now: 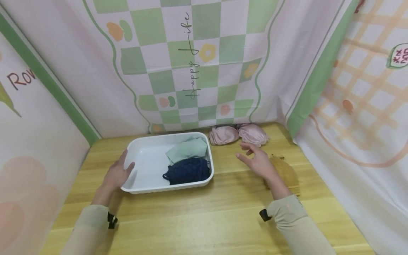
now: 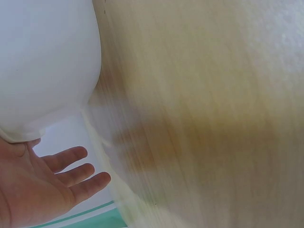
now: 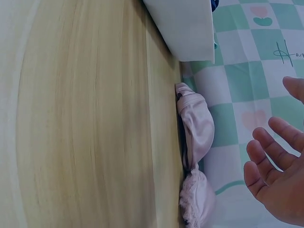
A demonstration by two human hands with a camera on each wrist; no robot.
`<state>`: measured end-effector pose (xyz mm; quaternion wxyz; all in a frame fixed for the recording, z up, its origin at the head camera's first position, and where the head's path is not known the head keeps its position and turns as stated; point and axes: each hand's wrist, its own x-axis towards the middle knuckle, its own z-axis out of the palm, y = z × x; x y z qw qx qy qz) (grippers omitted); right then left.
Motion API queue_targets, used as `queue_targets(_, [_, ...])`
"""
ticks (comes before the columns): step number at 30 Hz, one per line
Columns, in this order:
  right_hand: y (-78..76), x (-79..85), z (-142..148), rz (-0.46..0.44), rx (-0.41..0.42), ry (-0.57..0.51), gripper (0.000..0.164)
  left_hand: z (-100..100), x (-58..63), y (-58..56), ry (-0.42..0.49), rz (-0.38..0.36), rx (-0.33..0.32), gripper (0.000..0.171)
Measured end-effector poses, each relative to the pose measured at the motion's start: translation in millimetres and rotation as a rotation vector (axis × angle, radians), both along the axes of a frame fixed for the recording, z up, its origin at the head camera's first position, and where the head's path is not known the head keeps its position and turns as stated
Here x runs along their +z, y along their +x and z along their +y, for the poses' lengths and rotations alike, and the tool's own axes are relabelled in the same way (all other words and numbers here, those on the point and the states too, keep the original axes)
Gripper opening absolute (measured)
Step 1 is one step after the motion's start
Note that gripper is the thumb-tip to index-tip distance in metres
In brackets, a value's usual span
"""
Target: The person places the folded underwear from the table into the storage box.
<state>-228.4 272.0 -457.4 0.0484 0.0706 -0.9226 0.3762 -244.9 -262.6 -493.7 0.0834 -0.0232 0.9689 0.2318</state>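
1. The right hand point(image 1: 256, 161) hangs above the tabletop point(image 1: 207, 219), reaching forward and inward, fingers parted, slightly bent and holding nothing.
2. Back from those fingers, partly hidden beneath the wrist, lies the ochre garment point(image 1: 283, 173); a low wrist could drag it.
3. The left hand point(image 1: 116, 173) meets the end of the white tray point(image 1: 146, 170), thumb over the rim; whether it pinches, I cannot tell. An uneven push could slide the tray.
4. Across from its fingers, inside, sit the navy garment point(image 1: 188, 171) and, beyond, the mint garment point(image 1: 188, 148).
5. Just past the right fingertips lies the pink bra point(image 1: 223, 135); lifted by one cup, it might unfold.
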Motion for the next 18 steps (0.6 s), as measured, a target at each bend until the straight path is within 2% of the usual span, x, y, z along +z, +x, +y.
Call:
queue_targets(11, [6.2, -0.8, 9.9, -0.032, -0.030, -0.017, 0.063, -0.8, -1.5, -1.1, 0.002, 0.008, -0.001, 0.078])
queue_targets(18, [9.3, -1.6, 16.3, -0.028, -0.043, -0.018, 0.065, -0.4, -1.9, -1.7, 0.012, -0.015, 0.011, 0.079])
